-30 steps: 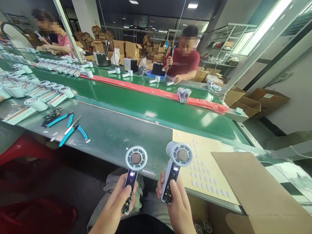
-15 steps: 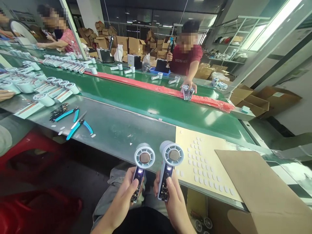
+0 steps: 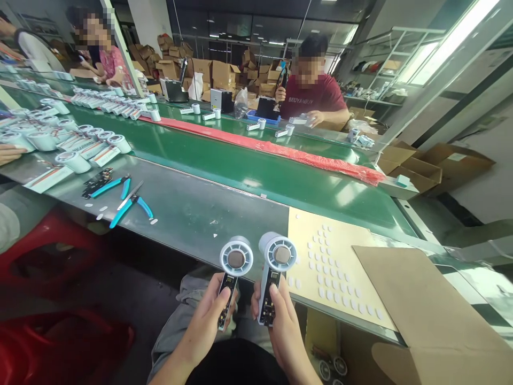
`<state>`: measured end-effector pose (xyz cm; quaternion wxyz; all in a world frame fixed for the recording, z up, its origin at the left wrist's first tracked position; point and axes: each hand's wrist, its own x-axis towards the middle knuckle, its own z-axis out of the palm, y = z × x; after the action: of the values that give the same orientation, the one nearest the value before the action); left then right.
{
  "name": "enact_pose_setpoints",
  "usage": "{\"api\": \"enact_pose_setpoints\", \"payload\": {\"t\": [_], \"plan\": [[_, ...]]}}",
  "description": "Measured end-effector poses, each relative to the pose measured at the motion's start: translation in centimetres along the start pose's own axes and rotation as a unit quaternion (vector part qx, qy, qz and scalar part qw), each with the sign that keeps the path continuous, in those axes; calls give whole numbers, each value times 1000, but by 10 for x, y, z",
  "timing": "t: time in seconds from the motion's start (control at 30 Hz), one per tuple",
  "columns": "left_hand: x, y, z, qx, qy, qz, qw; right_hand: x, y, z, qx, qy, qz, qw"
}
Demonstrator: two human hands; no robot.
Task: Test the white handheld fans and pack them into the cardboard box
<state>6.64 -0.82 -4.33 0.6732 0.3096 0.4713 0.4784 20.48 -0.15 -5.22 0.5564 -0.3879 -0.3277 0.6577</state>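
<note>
My left hand (image 3: 206,321) grips the handle of a small white hand-held fan (image 3: 235,259) with an exposed circuit board; the thumb rests on the board. My right hand (image 3: 280,321) holds a second white fan (image 3: 277,254) the same way. Both fans stand upright, side by side, round heads facing me, just in front of the table's near edge and above my lap. No display light shows on either board.
A yellow sheet of small white round stickers (image 3: 332,267) lies right of the fans, beside brown cardboard (image 3: 425,305). Blue-handled pliers and cutters (image 3: 128,200) lie to the left. Several fans (image 3: 72,141) line the green conveyor (image 3: 248,171). A person in a red shirt (image 3: 310,99) works opposite.
Both fans have moved closer together and slightly lower. The lit displays on the boards have gone dark. The person opposite took the pair of fans off the belt's far side.
</note>
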Motion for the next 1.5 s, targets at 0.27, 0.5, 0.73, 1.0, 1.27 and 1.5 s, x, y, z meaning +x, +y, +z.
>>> {"api": "enact_pose_setpoints", "payload": {"t": [0.27,0.5,0.73,1.0,1.27,1.5], "plan": [[1,2,4,5,-4,5,1000,0,-2,0,5,15,17,1000],[1,1,7,7,-7,8,1000,-3,-8,5,15,56,40,998],[4,-4,-4,8,-47,27,998,-2,-7,6,7,45,38,998],[5,-2,-1,-43,-72,26,996,-3,-7,6,-4,83,41,996],[6,2,-3,-88,-62,30,994,-5,-7,8,-2,122,43,992],[3,5,-5,-87,-64,12,994,-5,-4,6,-12,97,36,995]]}}
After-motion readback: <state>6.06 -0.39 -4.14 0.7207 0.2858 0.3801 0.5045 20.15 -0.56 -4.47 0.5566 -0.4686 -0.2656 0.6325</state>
